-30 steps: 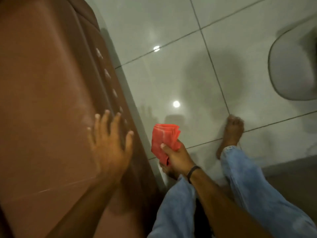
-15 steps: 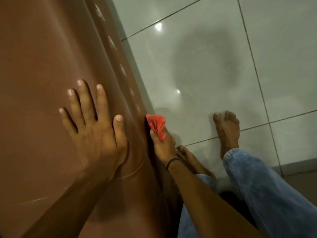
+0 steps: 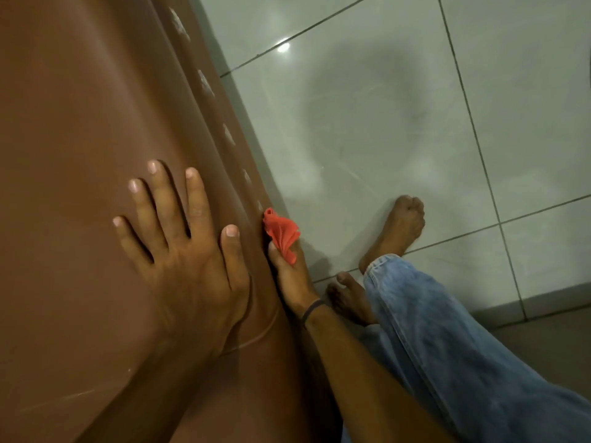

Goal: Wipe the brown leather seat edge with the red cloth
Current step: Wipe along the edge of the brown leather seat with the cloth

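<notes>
The brown leather seat [image 3: 80,123] fills the left half of the view, and its edge [image 3: 220,129] with a row of pale studs runs down toward the middle. My left hand [image 3: 182,251] lies flat on the seat top, fingers spread, holding nothing. My right hand [image 3: 289,276] is pressed against the seat's side just below the edge, gripping the folded red cloth [image 3: 281,233]. The cloth touches the leather next to the lowest stud. Most of my right hand's fingers are hidden behind the seat edge and the cloth.
Glossy pale floor tiles [image 3: 383,123] with dark grout lines lie to the right of the seat. My bare feet [image 3: 396,231] and blue jeans leg [image 3: 447,346] are on the floor close beside the seat. A darker strip of floor [image 3: 550,340] sits at the lower right.
My right hand brought the red cloth from the air beside the seat onto the seat's side edge and holds it there. My left hand settled flat on the seat top.
</notes>
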Action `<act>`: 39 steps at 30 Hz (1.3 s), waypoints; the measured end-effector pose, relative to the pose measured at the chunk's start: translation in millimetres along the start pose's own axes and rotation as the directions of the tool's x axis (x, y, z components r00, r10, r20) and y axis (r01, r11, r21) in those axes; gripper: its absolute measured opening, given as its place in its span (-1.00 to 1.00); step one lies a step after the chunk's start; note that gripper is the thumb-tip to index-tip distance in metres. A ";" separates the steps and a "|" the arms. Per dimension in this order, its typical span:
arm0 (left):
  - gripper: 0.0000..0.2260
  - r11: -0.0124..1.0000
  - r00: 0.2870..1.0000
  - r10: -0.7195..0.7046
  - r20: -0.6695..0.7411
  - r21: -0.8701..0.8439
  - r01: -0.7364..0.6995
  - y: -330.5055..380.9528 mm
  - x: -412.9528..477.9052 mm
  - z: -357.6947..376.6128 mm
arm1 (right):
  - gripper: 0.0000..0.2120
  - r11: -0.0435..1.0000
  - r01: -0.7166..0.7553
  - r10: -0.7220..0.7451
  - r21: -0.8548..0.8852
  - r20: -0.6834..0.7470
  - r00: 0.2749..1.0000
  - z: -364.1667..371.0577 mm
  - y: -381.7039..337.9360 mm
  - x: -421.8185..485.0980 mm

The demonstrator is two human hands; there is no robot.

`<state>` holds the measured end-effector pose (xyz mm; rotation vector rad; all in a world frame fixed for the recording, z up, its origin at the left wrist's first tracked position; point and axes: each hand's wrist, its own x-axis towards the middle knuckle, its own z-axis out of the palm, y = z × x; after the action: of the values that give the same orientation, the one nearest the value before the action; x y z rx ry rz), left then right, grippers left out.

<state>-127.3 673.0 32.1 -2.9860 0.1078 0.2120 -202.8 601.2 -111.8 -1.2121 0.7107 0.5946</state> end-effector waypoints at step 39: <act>-0.39 0.985 0.999 0.034 -0.019 -0.168 -0.037 -43.0 148.3 -39.2 | -0.59 0.971 -0.036 0.034 0.237 0.010 0.999 14.0 -102.1 102.8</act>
<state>27.9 700.5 54.9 -3.1570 0.1524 0.2109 -58.0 592.7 -124.0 -0.9768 0.7763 0.5259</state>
